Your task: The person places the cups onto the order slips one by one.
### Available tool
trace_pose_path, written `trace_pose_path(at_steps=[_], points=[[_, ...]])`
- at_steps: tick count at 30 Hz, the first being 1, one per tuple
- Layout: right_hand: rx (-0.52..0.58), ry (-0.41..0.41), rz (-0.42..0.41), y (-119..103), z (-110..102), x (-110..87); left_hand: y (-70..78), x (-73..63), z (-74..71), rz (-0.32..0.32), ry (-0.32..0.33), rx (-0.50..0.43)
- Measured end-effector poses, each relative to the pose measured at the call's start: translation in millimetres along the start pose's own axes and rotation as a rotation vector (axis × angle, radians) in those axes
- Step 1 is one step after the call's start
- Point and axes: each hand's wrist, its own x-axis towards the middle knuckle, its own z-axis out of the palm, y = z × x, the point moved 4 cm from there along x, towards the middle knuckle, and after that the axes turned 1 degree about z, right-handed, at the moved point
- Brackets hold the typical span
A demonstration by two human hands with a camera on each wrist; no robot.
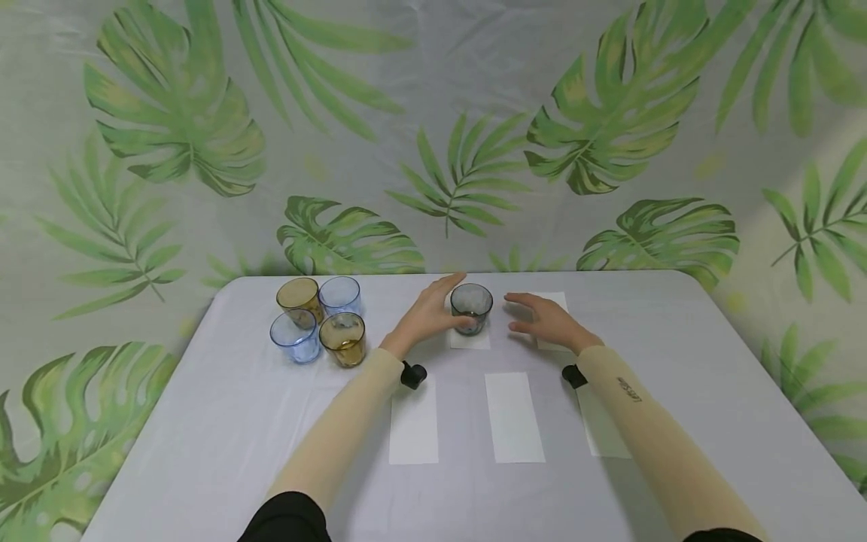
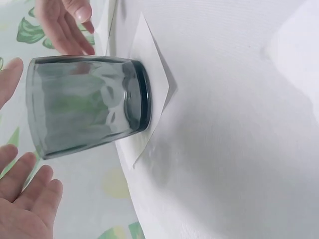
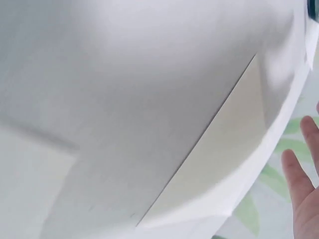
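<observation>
Right sleeve [image 1: 660,440] bears blurred lettering [image 1: 629,389]; hands [image 1: 428,312] [image 1: 552,322] flank grey glass [image 1: 471,301].

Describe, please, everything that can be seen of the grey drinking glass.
The grey drinking glass is see-through and smoky, apparently of glass, with a round rim, gently uneven walls that narrow downward, and a darker, thicker base. It stands upright, mouth up, and looks empty. Its base rests on a white paper rectangle near the far table edge. It is between the left hand and right hand; whether the left thumb touches it, I cannot tell.
</observation>
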Motion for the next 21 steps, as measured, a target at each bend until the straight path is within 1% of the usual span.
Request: trace_pose_path(at_steps=[3,8,11,17,21], points=[[0.013,0.01,0.013,6,-4,-5.3,-2.6,-5.3,-5.3,-0.013,0.009,-0.017],[0.021,0.01,0.04,16,-8,-12.7,-6.1,-13.6,-12.9,0.003,0.029,-0.042],[0.023,0.009,0.049,21,-10,-16.2,-6.8,-18.2,-16.3,0.016,0.034,-0.042],[0.014,0.014,0.066,27,-14,-23.9,-5.4,-27.8,-25.0,0.013,0.037,-0.055],[-0.001,0.017,0.083,33,-18,-29.3,-6.2,-35.2,-31.4,0.02,0.043,-0.04]])
